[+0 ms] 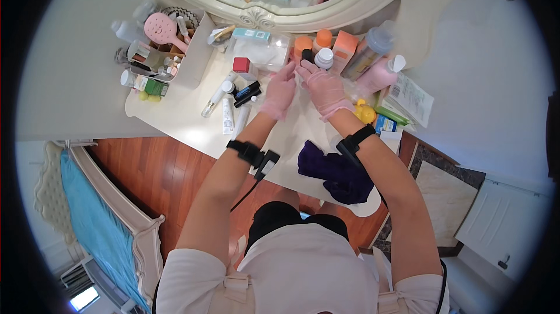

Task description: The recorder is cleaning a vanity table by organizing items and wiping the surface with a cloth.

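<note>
Both of my hands wear thin pink gloves and reach to the back of a white dressing table [286, 152]. My left hand [279, 92] is beside a clear plastic box [280, 47], its fingertips close to the right hand's. My right hand [324, 88] has its fingers at a black cap [307, 55] and just in front of a small white bottle [324, 58]. Whether either hand grips anything is hidden by the fingers. Behind them stand an orange-lidded jar [303, 44], an orange-capped bottle [323, 38] and an orange carton [344, 47].
An organizer bin [199, 58] with a pink hairbrush [161, 29] stands left. Black tubes [247, 94], white tubes and a red-topped box [245, 68] lie nearer. To the right are a pink pump bottle [379, 75] and yellow toy [365, 113]; a dark purple cloth [334, 172] lies in front.
</note>
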A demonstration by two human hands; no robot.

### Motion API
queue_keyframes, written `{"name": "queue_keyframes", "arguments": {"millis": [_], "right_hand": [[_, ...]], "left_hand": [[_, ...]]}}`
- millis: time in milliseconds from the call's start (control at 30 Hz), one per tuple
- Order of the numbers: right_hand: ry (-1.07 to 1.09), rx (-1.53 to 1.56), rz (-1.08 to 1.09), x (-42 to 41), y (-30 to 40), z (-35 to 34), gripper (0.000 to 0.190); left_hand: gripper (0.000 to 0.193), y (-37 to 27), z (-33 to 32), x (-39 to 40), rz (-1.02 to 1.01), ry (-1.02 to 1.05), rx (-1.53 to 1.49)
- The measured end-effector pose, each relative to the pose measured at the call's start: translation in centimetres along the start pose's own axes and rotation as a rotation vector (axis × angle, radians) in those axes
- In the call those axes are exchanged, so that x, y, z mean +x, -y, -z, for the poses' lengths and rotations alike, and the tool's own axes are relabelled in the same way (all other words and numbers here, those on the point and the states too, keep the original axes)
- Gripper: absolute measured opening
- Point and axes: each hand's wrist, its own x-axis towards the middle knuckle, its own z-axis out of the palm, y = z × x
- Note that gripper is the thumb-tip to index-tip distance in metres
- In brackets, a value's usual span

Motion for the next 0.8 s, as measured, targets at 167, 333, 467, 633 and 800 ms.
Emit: {"name": "queue_keyframes", "arguments": {"millis": [167,333,467,633,800], "right_hand": [[-0.16,0.049,0.099,-0.2,0.2,1.3,0.026],[0.03,0.371,0.177,2.1,3.3,3.1,0.032],[-0.009,0.473,0.193,5.2,6.8,3.0,0.047],[0.162,0.373,0.131,8.4,9.1,0.8,0.045],[0.021,0.666,-0.032,5.4,8.3,1.2,0.04]], "left_hand": [[0.019,-2.4,5.6,-6.2,-0.158,-0.254,0.093],[0.018,0.9,13.1,-5.8,-0.211,-0.543,0.189],[0.037,-0.4,13.4,-5.2,-0.087,-0.582,0.492],[0.054,0.3,13.1,-4.0,-0.314,-0.43,0.648],[0.053,0.1,13.6,-4.7,-0.262,-0.511,0.676]]}}
